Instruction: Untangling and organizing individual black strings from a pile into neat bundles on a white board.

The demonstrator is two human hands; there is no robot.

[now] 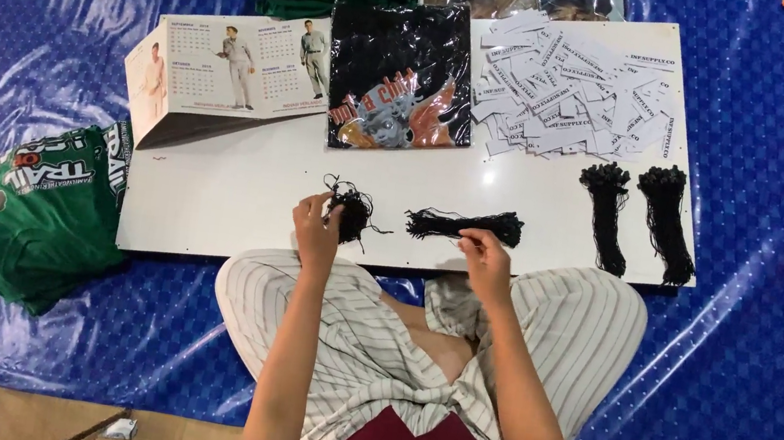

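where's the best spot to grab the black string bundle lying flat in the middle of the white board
Probably the middle of the string bundle, pinched from above across its narrow width. It lies flat and lengthwise left to right on the white board, with looser frayed ends, so the middle looks tightest. The right hand is already at its near edge; the left hand holds a separate tangle.

Head camera, steeply downward, close overhead.

On the white board (213,197), you have bare surface left of the tangled black string clump (350,209), below the desk calendar (220,66). Right of the clump, 1 loose string bundle (462,224) and 2 upright bundles (634,222) block passage; paper tags (572,82) crowd the far corner.
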